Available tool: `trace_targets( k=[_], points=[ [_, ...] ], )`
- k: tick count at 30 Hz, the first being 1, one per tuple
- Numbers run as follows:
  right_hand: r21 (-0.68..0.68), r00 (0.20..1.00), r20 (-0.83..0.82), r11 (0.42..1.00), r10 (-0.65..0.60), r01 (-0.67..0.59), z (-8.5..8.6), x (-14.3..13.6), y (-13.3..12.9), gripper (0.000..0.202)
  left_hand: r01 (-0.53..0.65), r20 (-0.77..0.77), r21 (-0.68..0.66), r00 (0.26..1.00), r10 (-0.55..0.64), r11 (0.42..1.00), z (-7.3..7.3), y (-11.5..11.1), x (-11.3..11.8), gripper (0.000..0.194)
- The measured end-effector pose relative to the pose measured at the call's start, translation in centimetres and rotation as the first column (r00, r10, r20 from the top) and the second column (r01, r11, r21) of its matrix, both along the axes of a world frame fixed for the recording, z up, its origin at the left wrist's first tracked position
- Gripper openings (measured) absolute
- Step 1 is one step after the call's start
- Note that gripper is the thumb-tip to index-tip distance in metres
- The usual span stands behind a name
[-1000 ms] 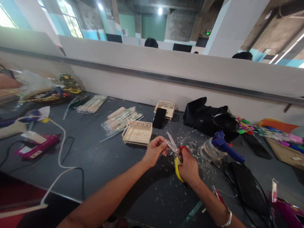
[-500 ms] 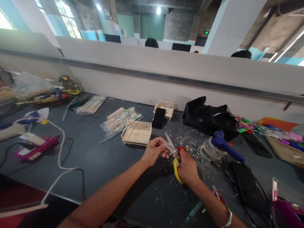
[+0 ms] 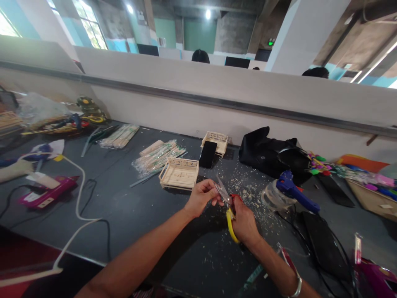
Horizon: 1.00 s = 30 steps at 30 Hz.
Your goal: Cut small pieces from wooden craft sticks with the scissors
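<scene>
My right hand (image 3: 245, 219) is closed around the red and yellow handles of a pair of scissors (image 3: 223, 193), whose blades point up and left. At the blades, my left hand (image 3: 203, 198) pinches with thumb and fingers; what it holds is too small to make out. A small wooden stick model with railings (image 3: 180, 174) rests on the table just beyond my left hand. Behind it stands a second stick model (image 3: 218, 140), with a black phone (image 3: 207, 155) leaning on its front. Pale chips (image 3: 248, 188) lie scattered around the scissors.
Bagged wooden sticks (image 3: 159, 156) lie left of the models. A black bag (image 3: 273, 151) sits at the back right, near a blue glue gun (image 3: 294, 192) on a clear round container (image 3: 274, 196). A magenta power strip (image 3: 49, 192) and white cable are at the left.
The scissor blades have drawn closer together. Both hands remain in nearly the same place, and the view has shifted very slightly.
</scene>
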State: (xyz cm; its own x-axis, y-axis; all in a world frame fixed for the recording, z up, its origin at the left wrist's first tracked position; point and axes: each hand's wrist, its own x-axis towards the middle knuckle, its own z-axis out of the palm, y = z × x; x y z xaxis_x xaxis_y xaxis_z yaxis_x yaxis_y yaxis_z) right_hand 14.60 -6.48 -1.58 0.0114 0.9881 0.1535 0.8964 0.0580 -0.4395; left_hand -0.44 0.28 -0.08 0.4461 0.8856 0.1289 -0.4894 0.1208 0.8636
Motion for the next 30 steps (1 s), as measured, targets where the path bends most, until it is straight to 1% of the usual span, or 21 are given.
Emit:
trace_targets(
  k=[3, 5, 8, 12, 19, 26, 30],
  points=[
    [0.021, 1.000, 0.017, 1.000, -0.006, 0.006, -0.3, 0.2, 0.0, 0.027, -0.006, -0.016, 0.010, 1.000, 0.007, 1.000, 0.3, -0.1, 0.0, 0.040],
    [0.011, 0.999, 0.042, 1.000, -0.017, 0.017, -0.2, 0.2, 0.1, 0.027, -0.019, -0.017, 0.006, 1.000, 0.019, 1.000, 0.4, -0.1, 0.0, 0.040],
    [-0.013, 0.996, 0.087, 1.000, -0.024, 0.025, 0.2, 0.1, 0.3, 0.028, -0.041, -0.004, -0.026, 0.999, 0.041, 0.999, 0.3, -0.1, 0.1, 0.040],
    [-0.010, 0.993, 0.116, 1.000, -0.012, 0.014, 0.7, 0.1, 0.4, 0.028, -0.046, 0.006, -0.041, 0.999, 0.047, 0.998, 0.1, 0.0, 0.2, 0.039],
    [-0.014, 0.996, 0.092, 1.000, 0.003, -0.002, 0.7, 0.1, 0.2, 0.025, -0.026, 0.013, -0.009, 1.000, 0.026, 1.000, 0.2, 0.0, 0.1, 0.037],
    [-0.030, 0.999, 0.046, 0.999, -0.029, 0.030, 0.5, -0.2, 0.0, 0.026, 0.001, 0.051, -0.003, 0.999, -0.001, 1.000, 0.0, 0.1, 0.1, 0.037],
    [-0.031, 0.999, 0.035, 0.999, -0.038, 0.039, 0.4, -0.2, -0.1, 0.023, -0.013, 0.042, -0.009, 0.999, 0.014, 1.000, 0.1, 0.1, 0.1, 0.036]
  ],
)
